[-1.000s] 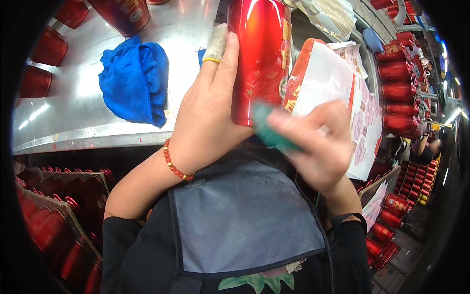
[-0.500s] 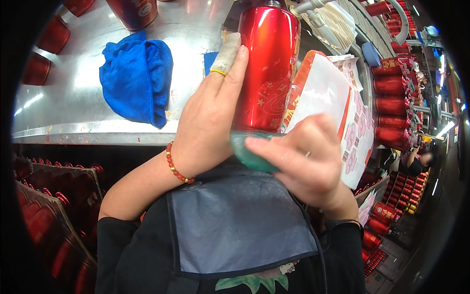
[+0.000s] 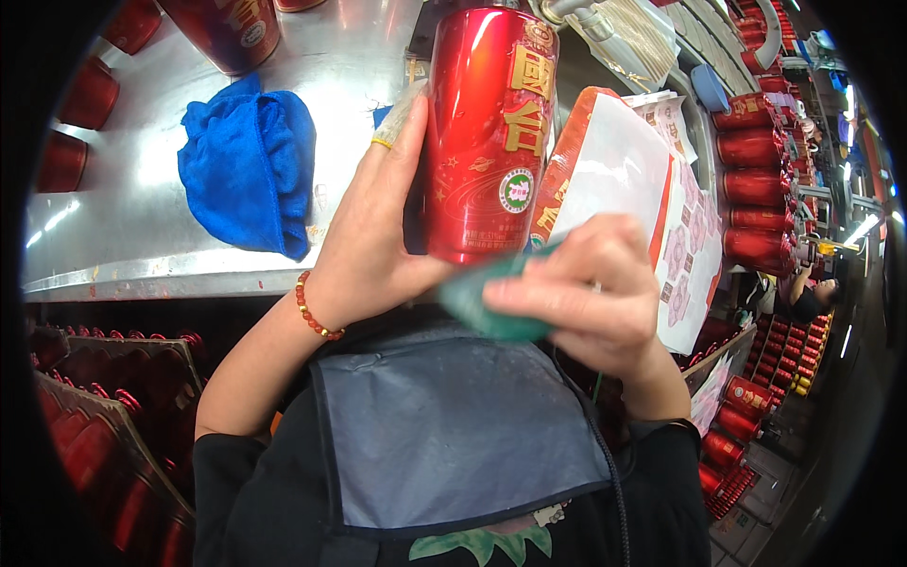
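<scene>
A glossy red bottle (image 3: pixel 477 142) with raised gold lettering and a round green-and-white emblem lies in front of me, its neck end pointing away. My left hand (image 3: pixel 364 222) holds it along the left side, with the thumb near the base. A grey cover with a yellow band sits on one of this hand's fingers. Pinched in my right hand (image 3: pixel 595 288) is a flat green piece (image 3: pixel 501 307), scraper-like and blurred by motion. It is at the bottle's base; whether it touches the bottle I cannot tell.
A crumpled blue cloth (image 3: pixel 248 165) lies on the metal table (image 3: pixel 123 241), with several red containers (image 3: pixel 231 33) at far left. White-and-red printed sheets (image 3: pixel 614 161) lie right of the bottle. Racks of red bottles (image 3: pixel 756 194) line the right; trays (image 3: pixel 113 435) of red pieces stand lower left.
The bottle has turned about its length, so its gold lettering and emblem now show. It and my left hand have shifted slightly left; the green piece has moved slightly down beside the base.
</scene>
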Available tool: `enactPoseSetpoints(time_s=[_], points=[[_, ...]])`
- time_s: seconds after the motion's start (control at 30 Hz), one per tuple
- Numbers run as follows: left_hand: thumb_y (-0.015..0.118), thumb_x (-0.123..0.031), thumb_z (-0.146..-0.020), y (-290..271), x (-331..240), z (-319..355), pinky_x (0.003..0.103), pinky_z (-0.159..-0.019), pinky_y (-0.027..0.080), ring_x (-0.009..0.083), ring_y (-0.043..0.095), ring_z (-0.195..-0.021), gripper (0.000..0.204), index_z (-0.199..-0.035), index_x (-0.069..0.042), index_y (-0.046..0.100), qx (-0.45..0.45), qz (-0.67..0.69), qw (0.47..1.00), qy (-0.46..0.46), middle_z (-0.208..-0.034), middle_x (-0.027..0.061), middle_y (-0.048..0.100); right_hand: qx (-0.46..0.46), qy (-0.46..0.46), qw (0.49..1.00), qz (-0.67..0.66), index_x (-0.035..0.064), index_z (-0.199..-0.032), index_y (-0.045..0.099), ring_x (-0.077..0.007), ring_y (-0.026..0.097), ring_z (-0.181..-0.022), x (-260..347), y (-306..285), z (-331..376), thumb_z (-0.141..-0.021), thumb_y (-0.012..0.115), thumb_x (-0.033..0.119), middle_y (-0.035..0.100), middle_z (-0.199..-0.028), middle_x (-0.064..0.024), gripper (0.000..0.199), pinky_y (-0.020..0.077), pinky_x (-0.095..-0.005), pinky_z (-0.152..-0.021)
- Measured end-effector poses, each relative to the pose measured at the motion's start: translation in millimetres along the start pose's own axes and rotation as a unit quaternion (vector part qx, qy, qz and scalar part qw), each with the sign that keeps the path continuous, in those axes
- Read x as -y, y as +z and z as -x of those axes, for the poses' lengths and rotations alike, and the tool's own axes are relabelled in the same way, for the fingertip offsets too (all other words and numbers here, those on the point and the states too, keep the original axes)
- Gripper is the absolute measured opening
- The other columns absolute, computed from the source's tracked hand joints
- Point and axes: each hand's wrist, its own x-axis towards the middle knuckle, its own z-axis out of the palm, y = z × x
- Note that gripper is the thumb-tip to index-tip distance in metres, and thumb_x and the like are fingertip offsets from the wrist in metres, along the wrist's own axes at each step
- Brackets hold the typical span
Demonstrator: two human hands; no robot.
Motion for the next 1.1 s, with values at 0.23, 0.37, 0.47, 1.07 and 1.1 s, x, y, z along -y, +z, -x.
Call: enactPoseSetpoints(time_s=[0.23, 0.37, 0.47, 1.07, 1.1], points=[[0.092, -0.025, -0.069, -2, 1, 1, 0.046, -0.118, 0.034, 0.0434, 0.039, -0.144, 0.121, -0.159, 0.007, 0.016, 0.017, 0.006, 1.0, -0.016, -0.158, 0.0298, 0.033, -0.015, 0.044, 0.999, 0.013, 0.0182, -0.102, 0.081, -0.0163, 0.053, -0.079, -9, -4, -1, -0.063, 0.08, 0.005, 0.061, -0.081, 0.0053, 0.041, 0.0416, -0.0321, -0.077], [0.092, -0.026, -0.069, -1, 1, 0, 0.046, -0.116, 0.035, 0.0424, 0.043, -0.139, 0.122, -0.159, 0.006, 0.016, 0.009, 0.0, 1.0, -0.014, -0.158, 0.0284, 0.034, 0.054, 0.109, 0.989, -0.084, 0.0154, -0.101, 0.079, -0.0171, 0.054, -0.081, -8, -19, -20, -0.073, 0.082, 0.011, 0.062, -0.081, 0.0019, 0.028, 0.042, -0.0322, -0.078], [0.091, -0.025, -0.07, -3, -3, -4, 0.046, -0.114, 0.037, 0.0429, 0.045, -0.136, 0.123, -0.16, 0.006, 0.013, 0.012, -0.016, 1.0, -0.001, -0.156, 0.0282, 0.036, 0.017, 0.232, 0.962, -0.145, 0.0072, -0.104, 0.075, -0.0174, 0.057, -0.079, -42, -23, -44, -0.081, 0.082, 0.014, 0.062, -0.083, -0.0036, 0.024, 0.0449, -0.031, -0.071], [0.093, -0.027, -0.069, -10, -4, -3, 0.045, -0.112, 0.037, 0.0418, 0.044, -0.135, 0.129, -0.16, 0.006, 0.008, 0.07, -0.024, 0.997, -0.025, -0.156, 0.0285, 0.033, -0.013, 0.147, 0.981, -0.123, 0.0021, -0.107, 0.075, -0.0078, 0.061, -0.082, -99, -47, -99, -0.086, 0.08, 0.01, 0.065, -0.088, -0.0006, 0.023, 0.0476, -0.0245, -0.073], [0.093, -0.026, -0.069, -10, -3, -3, 0.045, -0.113, 0.037, 0.042, 0.043, -0.136, 0.129, -0.16, 0.006, 0.008, 0.067, -0.025, 0.997, -0.023, -0.157, 0.0286, 0.032, 0.003, 0.165, 0.975, -0.146, 0.0021, -0.107, 0.075, -0.008, 0.06, -0.082, -100, -46, -101, -0.086, 0.08, 0.009, 0.065, -0.088, -0.0009, 0.022, 0.0472, -0.0247, -0.073]])
